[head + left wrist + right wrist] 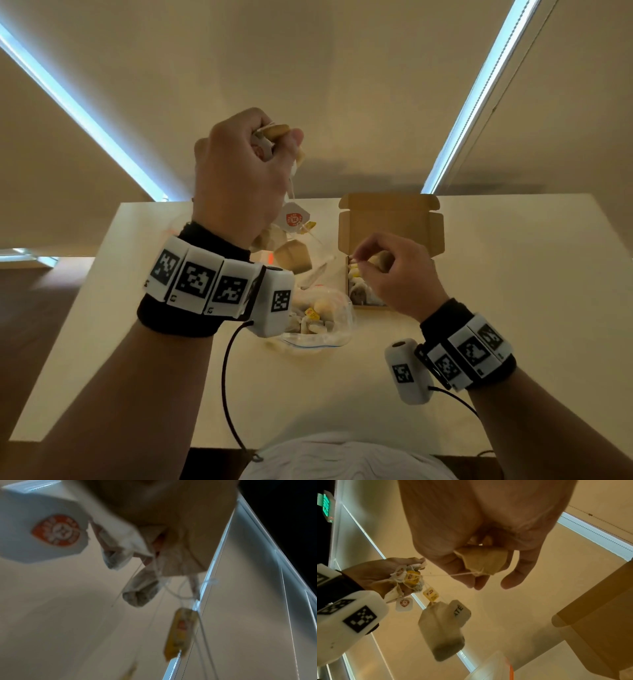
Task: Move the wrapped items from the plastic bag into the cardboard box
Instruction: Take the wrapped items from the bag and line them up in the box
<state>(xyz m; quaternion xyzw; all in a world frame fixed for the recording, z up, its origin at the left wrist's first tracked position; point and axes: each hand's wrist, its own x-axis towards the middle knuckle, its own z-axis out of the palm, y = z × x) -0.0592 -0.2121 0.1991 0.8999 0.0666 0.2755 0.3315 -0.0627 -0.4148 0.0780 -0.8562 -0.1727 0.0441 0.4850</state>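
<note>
Tea bags on tangled strings were held up in a bunch by the left hand, whose fingers were curled tight around them, above the plastic bag. One tea bag was pinched in the right hand over the cardboard box, at 3 o'clock from the plastic bag on the table.

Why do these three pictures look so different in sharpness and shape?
Head view: wide-angle bending curves the table edges and window strips; warm dim light, hands fairly sharp. Left wrist view: heavy blur; the white tag and yellow tag smear. Right wrist view: the right hand looms large, and the hanging tea bag is slightly soft.
</note>
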